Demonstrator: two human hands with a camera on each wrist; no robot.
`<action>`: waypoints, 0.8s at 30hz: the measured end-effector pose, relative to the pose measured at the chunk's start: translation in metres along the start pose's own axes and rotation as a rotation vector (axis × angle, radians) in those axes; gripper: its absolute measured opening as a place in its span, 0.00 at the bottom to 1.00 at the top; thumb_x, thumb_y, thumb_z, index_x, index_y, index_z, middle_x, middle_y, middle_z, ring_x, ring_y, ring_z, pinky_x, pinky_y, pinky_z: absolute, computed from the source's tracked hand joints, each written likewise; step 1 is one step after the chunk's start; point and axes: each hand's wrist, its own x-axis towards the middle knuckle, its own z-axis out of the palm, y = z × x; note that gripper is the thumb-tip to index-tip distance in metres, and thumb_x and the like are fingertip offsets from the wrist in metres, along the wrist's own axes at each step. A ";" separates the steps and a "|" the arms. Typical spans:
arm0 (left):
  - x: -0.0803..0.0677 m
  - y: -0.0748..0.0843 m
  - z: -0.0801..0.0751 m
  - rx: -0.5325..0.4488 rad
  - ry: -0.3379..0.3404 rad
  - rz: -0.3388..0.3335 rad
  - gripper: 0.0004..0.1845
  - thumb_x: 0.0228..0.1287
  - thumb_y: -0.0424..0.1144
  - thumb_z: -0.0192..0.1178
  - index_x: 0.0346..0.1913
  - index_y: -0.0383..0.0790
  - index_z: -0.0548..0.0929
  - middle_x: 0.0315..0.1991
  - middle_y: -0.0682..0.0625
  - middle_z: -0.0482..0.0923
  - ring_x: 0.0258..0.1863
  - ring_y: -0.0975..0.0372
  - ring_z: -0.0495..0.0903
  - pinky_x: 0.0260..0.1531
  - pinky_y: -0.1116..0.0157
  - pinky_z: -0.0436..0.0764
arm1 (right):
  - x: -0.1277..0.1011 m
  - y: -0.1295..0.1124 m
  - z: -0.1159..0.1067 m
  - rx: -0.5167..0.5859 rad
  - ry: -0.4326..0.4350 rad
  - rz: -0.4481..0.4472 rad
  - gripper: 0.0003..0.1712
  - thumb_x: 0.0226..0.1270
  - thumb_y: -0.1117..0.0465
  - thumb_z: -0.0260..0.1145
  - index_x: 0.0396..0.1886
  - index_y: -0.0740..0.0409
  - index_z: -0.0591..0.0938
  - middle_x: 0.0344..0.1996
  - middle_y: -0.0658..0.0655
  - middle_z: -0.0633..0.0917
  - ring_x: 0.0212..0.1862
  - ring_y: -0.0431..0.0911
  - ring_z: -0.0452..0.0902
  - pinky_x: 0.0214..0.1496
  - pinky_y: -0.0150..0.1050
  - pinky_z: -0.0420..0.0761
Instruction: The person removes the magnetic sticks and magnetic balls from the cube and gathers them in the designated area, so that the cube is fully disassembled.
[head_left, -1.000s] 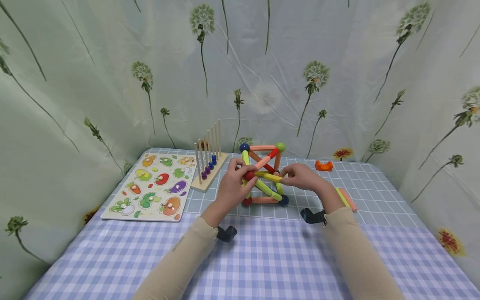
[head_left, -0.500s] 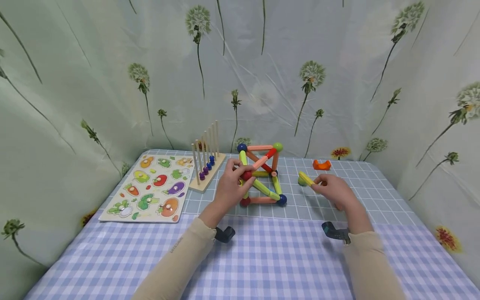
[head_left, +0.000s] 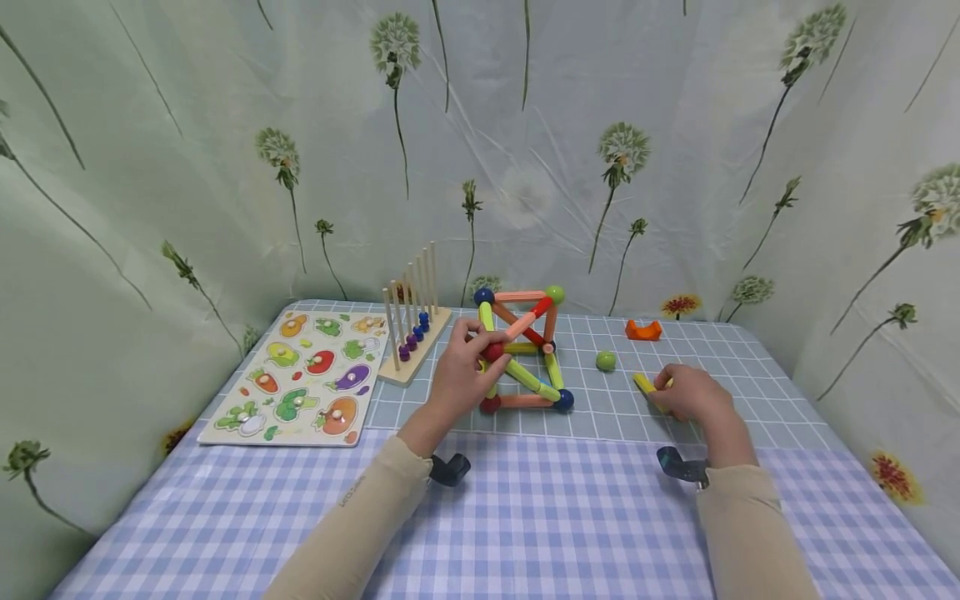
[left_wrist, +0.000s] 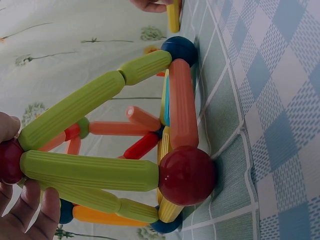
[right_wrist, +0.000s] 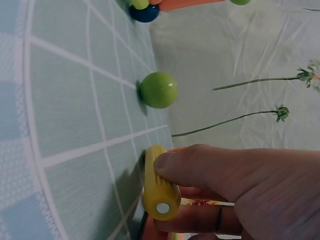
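Head view, left hand (head_left: 459, 375): fingers curled round the red ball (head_left: 492, 352) at a near upper corner of the rod-and-ball frame (head_left: 522, 350), gripping it.
Left wrist view: fingertips (left_wrist: 35, 210) and thumb close on the red ball (left_wrist: 7, 162); lime-green rods run from it to a second red ball (left_wrist: 187, 175) resting on the tablecloth (left_wrist: 270, 125).
Right hand (head_left: 693, 396): low over the cloth, well to the right of the frame, thumb and fingers pinching a short yellow rod (head_left: 643, 383).
Right wrist view: thumb (right_wrist: 210, 167) presses on top of the yellow rod (right_wrist: 159, 187), whose end shows a small metal disc.
Green ball (head_left: 606, 360): lying loose on the grey-green squares, between the frame and the right hand, touching neither.
Change, right hand: half a second ago it held the rod with the green ball on its tip, up near the frame; now the ball has come off and the hand has dropped back to the right.
Change, left hand: same grip as before.
Around: vegetable peg puzzle (head_left: 307, 371), bead abacus (head_left: 415, 329), orange block (head_left: 643, 330).
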 end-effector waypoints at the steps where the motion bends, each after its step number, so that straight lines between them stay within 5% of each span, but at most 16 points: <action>1: 0.000 0.000 0.000 -0.001 0.000 0.000 0.12 0.62 0.37 0.69 0.49 0.46 0.87 0.46 0.47 0.66 0.35 0.61 0.74 0.34 0.64 0.84 | 0.000 0.001 0.001 -0.004 0.001 0.005 0.18 0.65 0.51 0.65 0.45 0.59 0.77 0.24 0.54 0.77 0.27 0.46 0.73 0.30 0.39 0.68; 6: 0.000 0.002 0.000 0.007 0.010 0.002 0.12 0.62 0.37 0.69 0.49 0.46 0.87 0.46 0.47 0.66 0.35 0.61 0.74 0.34 0.66 0.83 | 0.003 0.007 0.003 -0.020 0.059 -0.018 0.20 0.65 0.50 0.66 0.47 0.60 0.76 0.28 0.58 0.79 0.30 0.49 0.74 0.32 0.42 0.70; 9: 0.000 0.002 0.001 0.006 0.011 -0.003 0.12 0.62 0.37 0.69 0.49 0.46 0.87 0.46 0.48 0.66 0.36 0.61 0.74 0.34 0.67 0.83 | 0.008 0.012 0.008 -0.044 0.163 -0.072 0.27 0.65 0.48 0.65 0.55 0.61 0.75 0.45 0.68 0.79 0.44 0.60 0.74 0.42 0.54 0.77; 13: 0.000 0.001 0.000 -0.002 0.007 -0.010 0.12 0.62 0.37 0.69 0.49 0.46 0.87 0.47 0.47 0.66 0.36 0.61 0.74 0.34 0.67 0.82 | 0.015 0.018 0.015 -0.062 0.209 -0.136 0.38 0.67 0.45 0.64 0.70 0.58 0.66 0.66 0.78 0.63 0.62 0.74 0.60 0.59 0.71 0.68; 24: 0.000 -0.001 0.001 -0.001 0.000 -0.009 0.13 0.63 0.38 0.69 0.50 0.46 0.87 0.46 0.48 0.66 0.36 0.61 0.73 0.35 0.71 0.80 | 0.016 0.029 0.024 -0.025 0.139 -0.148 0.30 0.73 0.60 0.54 0.73 0.60 0.65 0.68 0.78 0.63 0.65 0.78 0.57 0.63 0.75 0.62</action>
